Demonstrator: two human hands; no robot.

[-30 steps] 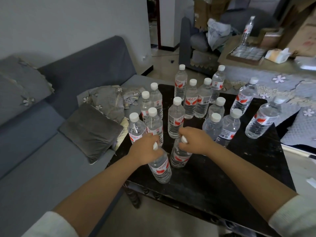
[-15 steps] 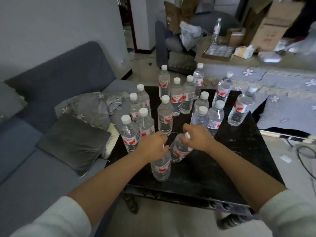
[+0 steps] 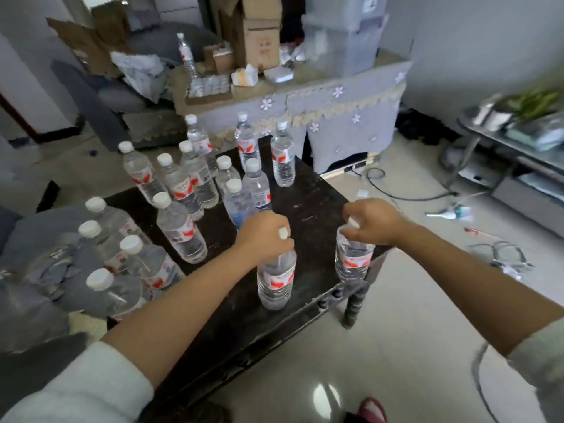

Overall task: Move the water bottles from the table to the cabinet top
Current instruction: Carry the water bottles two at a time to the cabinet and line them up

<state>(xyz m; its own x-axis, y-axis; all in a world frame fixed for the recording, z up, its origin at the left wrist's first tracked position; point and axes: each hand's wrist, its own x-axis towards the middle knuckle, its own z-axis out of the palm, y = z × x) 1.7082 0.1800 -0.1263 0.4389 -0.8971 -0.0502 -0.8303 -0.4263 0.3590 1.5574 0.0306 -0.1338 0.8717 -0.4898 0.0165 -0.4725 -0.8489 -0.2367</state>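
Left hand (image 3: 265, 236) and right hand (image 3: 374, 222) are each clamped round a bottle neck, left bottle (image 3: 276, 280) and right bottle (image 3: 354, 259) hanging upright above the table (image 3: 305, 196). Cabinet top (image 3: 335, 76) sits straight ahead past the table, so the right hand's nearer I'd say.

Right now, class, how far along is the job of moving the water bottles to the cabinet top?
Done: one bottle on the cabinet top, though whether it was moved there cannot be told. In hand: the left hand and right hand each grip a bottle by its neck. Left: over a dozen bottles stand on the black table.
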